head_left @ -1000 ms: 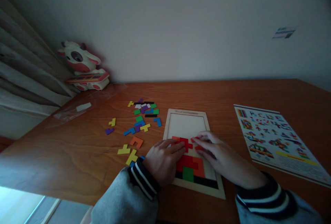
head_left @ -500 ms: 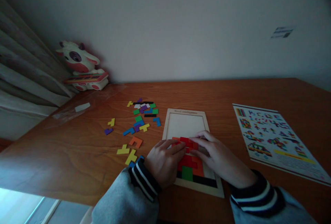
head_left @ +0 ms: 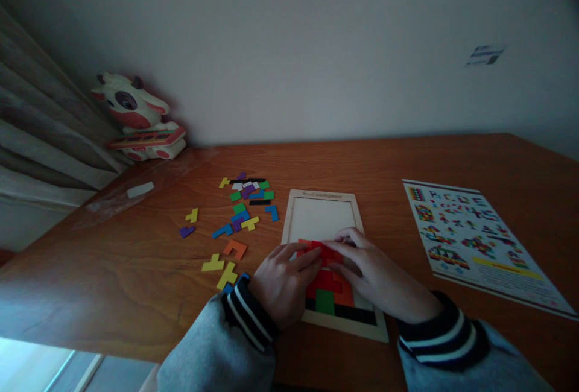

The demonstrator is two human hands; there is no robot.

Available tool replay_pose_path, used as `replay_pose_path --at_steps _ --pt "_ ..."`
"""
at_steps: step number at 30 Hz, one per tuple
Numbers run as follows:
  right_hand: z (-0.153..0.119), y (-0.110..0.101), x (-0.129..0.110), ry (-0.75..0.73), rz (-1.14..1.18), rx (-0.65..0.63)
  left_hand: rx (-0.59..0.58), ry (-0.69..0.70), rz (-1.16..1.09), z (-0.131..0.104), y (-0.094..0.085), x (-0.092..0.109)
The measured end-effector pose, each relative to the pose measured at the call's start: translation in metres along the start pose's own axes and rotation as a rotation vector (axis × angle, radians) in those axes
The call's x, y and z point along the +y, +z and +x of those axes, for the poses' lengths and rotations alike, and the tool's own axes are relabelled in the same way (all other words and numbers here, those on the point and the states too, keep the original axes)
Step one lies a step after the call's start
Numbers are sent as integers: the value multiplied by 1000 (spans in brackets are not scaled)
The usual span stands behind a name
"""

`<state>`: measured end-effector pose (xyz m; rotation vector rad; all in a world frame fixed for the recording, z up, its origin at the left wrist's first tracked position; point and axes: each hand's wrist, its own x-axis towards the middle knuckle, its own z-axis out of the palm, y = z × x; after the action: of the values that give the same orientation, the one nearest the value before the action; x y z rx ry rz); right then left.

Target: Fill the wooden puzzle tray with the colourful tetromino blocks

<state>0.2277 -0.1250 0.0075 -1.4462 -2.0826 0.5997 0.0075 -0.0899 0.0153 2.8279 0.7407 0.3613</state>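
A wooden puzzle tray (head_left: 326, 194) lies on the table in front of me, its lower part filled with flat red, orange, green and black pieces. My left hand (head_left: 281, 283) reaches over the tray's left edge, its stretched fingers resting on the red pieces. From the right comes my right hand (head_left: 364, 264), thumb and fingers closed on a red puzzle piece (head_left: 329, 253) at the top of the filled part. My fingers cover some of that piece's outline. Below it are a green piece (head_left: 324, 301) and a black piece (head_left: 356, 313) along the bottom.
Left of the tray lie loose coloured pieces, among them an orange U-shaped piece (head_left: 236, 249) and a yellow piece (head_left: 212, 263). A printed pattern sheet (head_left: 479, 235) is on the right. A toy cow with a keyboard (head_left: 136, 117) and a clear plastic bag (head_left: 113, 202) sit far left.
The red piece, which looked raised and tilted between my fingers, now sits lower and flatter among the others. Both hands stay almost in place; the whole view has shifted slightly.
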Motion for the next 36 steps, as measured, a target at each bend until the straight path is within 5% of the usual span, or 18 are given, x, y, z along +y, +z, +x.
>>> replay_pose_path --at_steps 36 --pt "3 5 0 -1 26 19 164 -136 -337 -8 -17 -21"
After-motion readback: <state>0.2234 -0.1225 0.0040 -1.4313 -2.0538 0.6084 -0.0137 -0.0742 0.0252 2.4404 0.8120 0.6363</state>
